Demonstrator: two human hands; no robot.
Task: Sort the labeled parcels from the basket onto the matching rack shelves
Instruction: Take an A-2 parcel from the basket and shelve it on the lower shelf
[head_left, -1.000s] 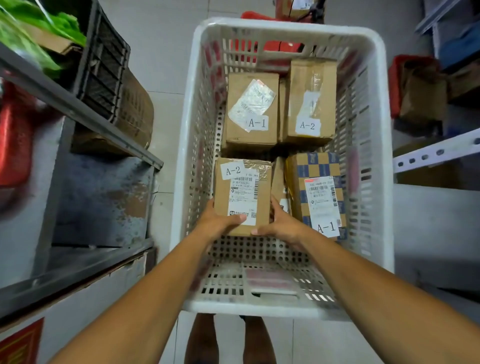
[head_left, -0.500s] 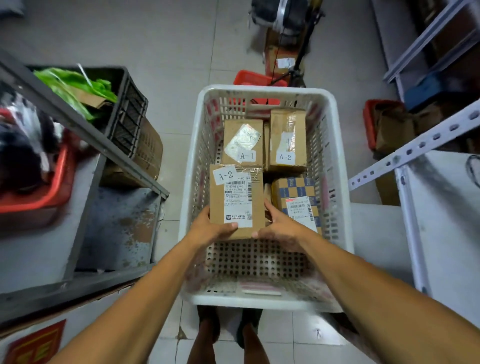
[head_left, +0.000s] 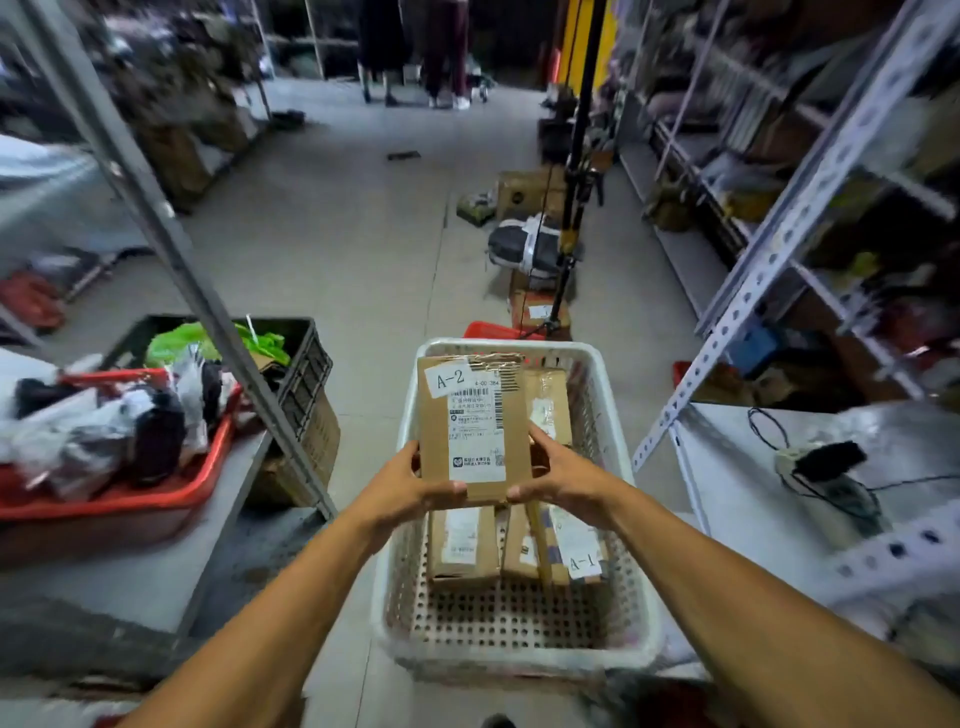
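Note:
I hold a brown cardboard parcel (head_left: 470, 423) labeled A-2, lifted above the white perforated basket (head_left: 618, 462). My left hand (head_left: 410, 491) grips its lower left edge and my right hand (head_left: 558, 475) grips its lower right edge. Below it in the basket lie more parcels: a plain brown one (head_left: 460, 548), a checkered one tagged A-1 (head_left: 574, 551), and another brown one (head_left: 548, 405) at the far end, partly hidden by the held parcel.
A metal rack (head_left: 171, 561) at the left carries a red tray (head_left: 130, 506) of bagged items, with a black crate (head_left: 306, 364) behind it. At the right stands a white slotted rack (head_left: 769, 249) with a power strip (head_left: 826, 467). A tripod (head_left: 569, 208) and boxes stand ahead in the aisle; people stand far off.
Both hands have lifted the A-2 parcel up out of the basket. My view has swung upward from the basket toward the aisle.

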